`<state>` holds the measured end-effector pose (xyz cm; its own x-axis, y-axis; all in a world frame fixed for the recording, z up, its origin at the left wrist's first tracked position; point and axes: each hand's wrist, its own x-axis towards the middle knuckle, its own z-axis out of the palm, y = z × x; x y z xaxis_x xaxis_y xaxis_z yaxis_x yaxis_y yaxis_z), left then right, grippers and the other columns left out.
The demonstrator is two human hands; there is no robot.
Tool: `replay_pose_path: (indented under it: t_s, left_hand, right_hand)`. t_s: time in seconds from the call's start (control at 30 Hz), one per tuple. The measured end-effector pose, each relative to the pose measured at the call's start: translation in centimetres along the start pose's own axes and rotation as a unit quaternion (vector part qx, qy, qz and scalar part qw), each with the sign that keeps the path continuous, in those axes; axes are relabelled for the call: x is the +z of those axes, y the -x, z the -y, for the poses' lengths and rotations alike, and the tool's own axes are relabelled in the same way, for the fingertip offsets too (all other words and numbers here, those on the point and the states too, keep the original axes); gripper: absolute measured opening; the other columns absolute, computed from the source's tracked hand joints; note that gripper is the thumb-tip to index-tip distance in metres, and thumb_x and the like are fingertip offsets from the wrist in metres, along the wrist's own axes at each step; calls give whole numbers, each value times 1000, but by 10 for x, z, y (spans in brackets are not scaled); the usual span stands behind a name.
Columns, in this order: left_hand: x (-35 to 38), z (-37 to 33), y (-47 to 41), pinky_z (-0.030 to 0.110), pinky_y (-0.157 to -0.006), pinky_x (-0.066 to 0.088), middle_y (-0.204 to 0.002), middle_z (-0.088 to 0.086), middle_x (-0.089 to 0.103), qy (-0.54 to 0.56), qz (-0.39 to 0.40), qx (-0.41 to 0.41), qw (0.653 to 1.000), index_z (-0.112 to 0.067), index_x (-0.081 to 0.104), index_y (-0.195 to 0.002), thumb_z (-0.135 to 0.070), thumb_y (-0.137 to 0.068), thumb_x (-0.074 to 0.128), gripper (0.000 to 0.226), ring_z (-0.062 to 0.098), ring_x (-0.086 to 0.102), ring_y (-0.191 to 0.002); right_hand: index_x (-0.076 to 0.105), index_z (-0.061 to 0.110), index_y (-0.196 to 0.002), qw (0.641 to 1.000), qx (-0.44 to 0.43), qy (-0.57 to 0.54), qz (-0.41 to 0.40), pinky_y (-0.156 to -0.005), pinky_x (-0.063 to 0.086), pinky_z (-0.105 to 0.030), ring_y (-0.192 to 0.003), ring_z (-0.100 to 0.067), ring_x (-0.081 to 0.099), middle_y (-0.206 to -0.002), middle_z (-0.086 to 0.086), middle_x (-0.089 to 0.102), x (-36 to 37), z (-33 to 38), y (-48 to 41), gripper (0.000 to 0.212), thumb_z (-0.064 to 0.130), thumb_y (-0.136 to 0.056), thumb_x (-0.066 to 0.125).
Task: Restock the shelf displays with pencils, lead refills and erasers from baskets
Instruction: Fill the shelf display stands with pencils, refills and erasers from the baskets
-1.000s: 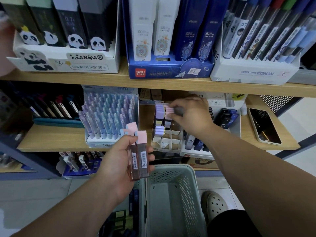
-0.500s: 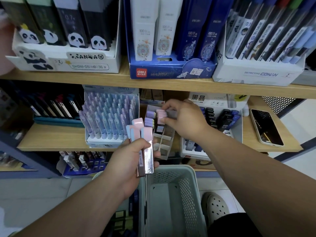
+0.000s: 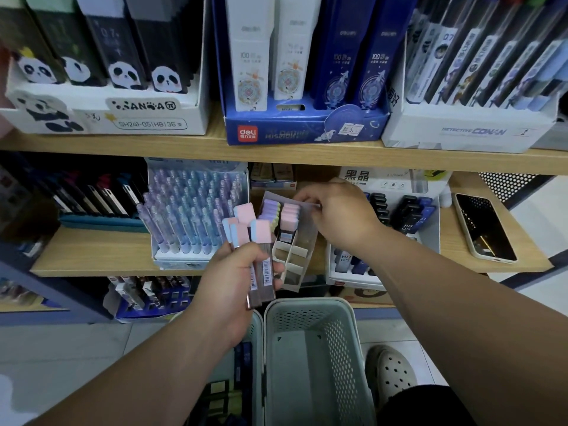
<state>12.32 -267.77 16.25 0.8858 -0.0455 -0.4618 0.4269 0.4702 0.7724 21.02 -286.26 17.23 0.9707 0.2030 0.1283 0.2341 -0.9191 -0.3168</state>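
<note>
My left hand [image 3: 236,284] grips a bunch of slim lead refill cases [image 3: 258,256] with pink and pale blue caps, held upright in front of the middle shelf. My right hand [image 3: 335,216] grips the back edge of a small divided display box [image 3: 295,241], tilting it towards me off the shelf. The box holds purple and pink capped refill cases in its back cells; its front cells are bare. Two pale green baskets [image 3: 307,312] stand on the floor below; the right one shows nothing inside.
A tray of lilac mechanical pencils [image 3: 193,216] stands left of the box, a black lead refill display [image 3: 396,216] to its right. A phone [image 3: 482,229] lies on the shelf [image 3: 92,253] end. Panda, blue Deli [image 3: 301,130] and Conan boxes fill the upper shelf.
My right hand has lifted and tilted the divided box forward. My left hand with the refill cases has risen closer to the box.
</note>
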Motion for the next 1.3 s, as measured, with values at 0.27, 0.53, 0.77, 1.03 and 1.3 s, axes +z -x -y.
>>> replay_pose_path:
  t_s: [0.27,0.53,0.77,1.03,1.3]
  left_hand:
    - [-10,1,10,36,-64,53,-91,14,74,-31,10,-5,999,-6,60,-124,2,-89,51,37,24,67,-69]
    - [-9,2,14,35,-63,55,-89,11,70,-55,6,-9,998,-6,63,-119,0,-89,54,32,21,69,-70]
    - [-7,6,17,35,-62,52,-82,11,70,-61,-23,-6,998,-9,63,-114,-3,-89,55,27,20,67,-66]
    - [-9,3,21,40,-69,50,-81,12,70,-60,-48,21,997,-5,64,-108,-5,-89,55,22,23,64,-68]
    - [-5,-7,32,34,-58,58,-91,18,73,-34,52,2,998,0,61,-117,-17,-101,47,28,25,70,-74]
  right_hand:
    - [71,31,-119,1000,17,9,11,-81,49,-35,-99,-29,58,-105,-10,63,3,3,-11,41,5,-87,64]
    - [68,22,-119,998,5,-44,-47,-86,54,-39,-100,-30,64,-108,-10,69,4,3,-7,35,6,-89,62]
    - [69,26,-93,997,-10,41,-57,-69,48,-30,-87,-23,64,-87,3,71,-8,9,9,7,25,-85,69]
    - [71,27,-108,999,-27,29,2,-83,53,-36,-102,-24,62,-106,-1,72,-7,5,15,21,20,-93,60]
    - [71,24,-91,998,-28,-30,-40,-72,48,-32,-87,-21,63,-87,3,70,-21,17,23,16,27,-98,57]
